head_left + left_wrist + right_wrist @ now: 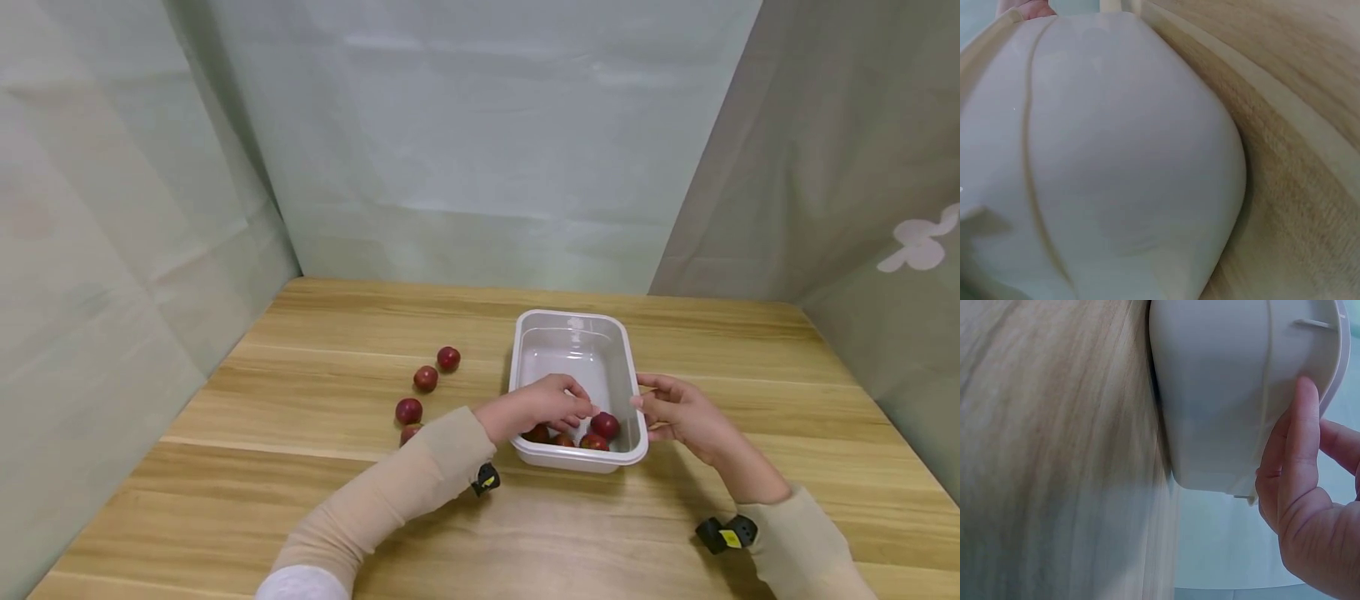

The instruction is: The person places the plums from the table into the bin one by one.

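While the left hand (543,407) reaches over the near left rim of the white plastic tray (621,354), its fingers curl down inside toward a dark red plum (604,425); whether they pinch it or only touch it cannot be told. That plum lies in the near end of the tray with 3 others (562,437), partly hidden under the hand. At the tray's near right edge the right hand (686,412) rests with fingers relaxed and spread, and the right wrist view shows its thumb (1300,444) lying straight against the tray's outer wall. Left of the tray, 4 more plums (425,378) lie loose on the wooden worktop (300,492), well apart from it. Pale cloth (480,142) hangs beyond the tray's far end.
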